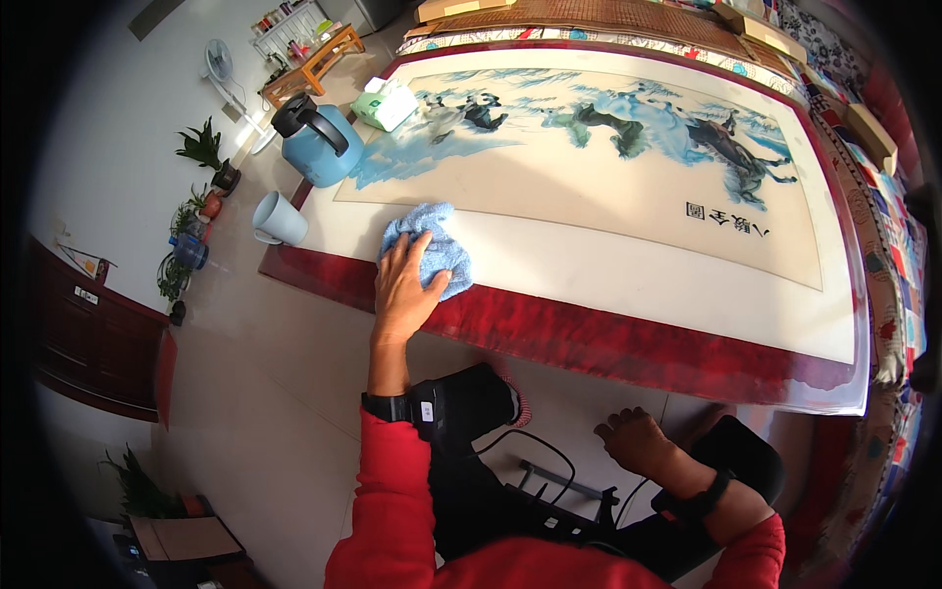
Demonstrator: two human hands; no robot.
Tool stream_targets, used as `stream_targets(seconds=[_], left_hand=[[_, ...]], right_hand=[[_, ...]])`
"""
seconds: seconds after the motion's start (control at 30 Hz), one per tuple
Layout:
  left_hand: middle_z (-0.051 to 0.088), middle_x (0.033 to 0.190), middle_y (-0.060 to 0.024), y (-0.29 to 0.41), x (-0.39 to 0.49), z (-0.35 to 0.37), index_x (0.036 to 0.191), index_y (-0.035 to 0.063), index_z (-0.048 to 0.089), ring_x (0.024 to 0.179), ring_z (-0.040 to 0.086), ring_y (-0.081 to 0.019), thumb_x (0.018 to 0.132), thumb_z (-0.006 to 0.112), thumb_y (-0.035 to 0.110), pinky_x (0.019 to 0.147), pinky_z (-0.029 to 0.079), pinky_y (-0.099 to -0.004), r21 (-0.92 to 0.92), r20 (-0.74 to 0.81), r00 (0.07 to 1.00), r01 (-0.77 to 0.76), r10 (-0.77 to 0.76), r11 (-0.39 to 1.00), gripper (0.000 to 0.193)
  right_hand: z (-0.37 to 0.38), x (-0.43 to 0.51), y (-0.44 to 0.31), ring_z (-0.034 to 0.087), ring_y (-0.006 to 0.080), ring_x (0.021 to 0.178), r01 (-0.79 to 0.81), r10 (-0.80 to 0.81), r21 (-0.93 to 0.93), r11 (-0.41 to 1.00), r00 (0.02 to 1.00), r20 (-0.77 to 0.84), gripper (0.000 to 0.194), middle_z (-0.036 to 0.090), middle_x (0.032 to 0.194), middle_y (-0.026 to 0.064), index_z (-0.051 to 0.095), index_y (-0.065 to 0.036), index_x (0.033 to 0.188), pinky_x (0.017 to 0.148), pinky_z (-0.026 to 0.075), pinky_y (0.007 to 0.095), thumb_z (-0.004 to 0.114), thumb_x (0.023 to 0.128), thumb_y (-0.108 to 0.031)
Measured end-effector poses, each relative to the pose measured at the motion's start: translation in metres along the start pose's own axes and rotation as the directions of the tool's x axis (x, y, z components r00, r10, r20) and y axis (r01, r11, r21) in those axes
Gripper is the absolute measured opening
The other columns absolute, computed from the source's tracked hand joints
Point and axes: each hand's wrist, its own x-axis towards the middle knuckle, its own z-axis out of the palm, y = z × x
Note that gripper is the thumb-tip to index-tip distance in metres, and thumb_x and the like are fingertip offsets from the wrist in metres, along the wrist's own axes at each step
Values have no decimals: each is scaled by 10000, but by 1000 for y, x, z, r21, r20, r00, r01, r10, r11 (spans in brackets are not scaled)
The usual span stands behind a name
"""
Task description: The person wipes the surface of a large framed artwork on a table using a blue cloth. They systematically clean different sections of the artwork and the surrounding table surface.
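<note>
My left hand presses a crumpled blue cloth onto the table near its front left edge. The fingers spread over the cloth, with the thumb along its right side. Under a clear cover on the dark red table lies a picture of galloping horses with a wide white margin. My right hand hangs above my lap, below the front edge, with its fingers loosely bent and no object visible in it. Just left of the cloth stands a pale blue mug.
Behind the mug are a blue thermos jug and a green tissue pack. A sofa with patterned covers borders the far and right sides. On the left are potted plants, a fan and a wooden bench.
</note>
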Motion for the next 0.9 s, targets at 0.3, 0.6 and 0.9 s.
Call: stream_targets(seconds=[0.3, 0.6, 0.9], left_hand=[[606, 1246, -100, -3, 31, 21, 1168, 117, 557, 1154, 564, -356, 847, 617, 35, 962, 455, -460, -59, -30, 999, 12, -13, 998, 337], [636, 1182, -163, -9, 138, 72, 1247, 110, 530, 1058, 620, -265, 901, 572, 38, 891, 482, -380, -226, 128, 949, 309, -286, 924, 356], [623, 1209, -173, 208, 181, 131, 1280, 111, 521, 1123, 584, -274, 906, 593, 102, 925, 457, -390, -385, 381, 912, 8, 151, 923, 381]], right_hand=[[-6, -15, -2, 637, 254, 899, -11, 11, 2, 1000, 991, -135, 162, 662, 924, 92, 646, -96, 968, 799, 483, 385, 600, 828, -163], [-19, -38, 7, 645, 243, 897, -86, 84, -5, 996, 980, -178, 156, 664, 918, 83, 650, -101, 953, 792, 485, 370, 603, 826, -179], [-30, -59, 8, 653, 241, 844, -149, 155, 46, 988, 968, -198, 129, 664, 858, 79, 641, -97, 893, 736, 483, 359, 602, 809, -187]])
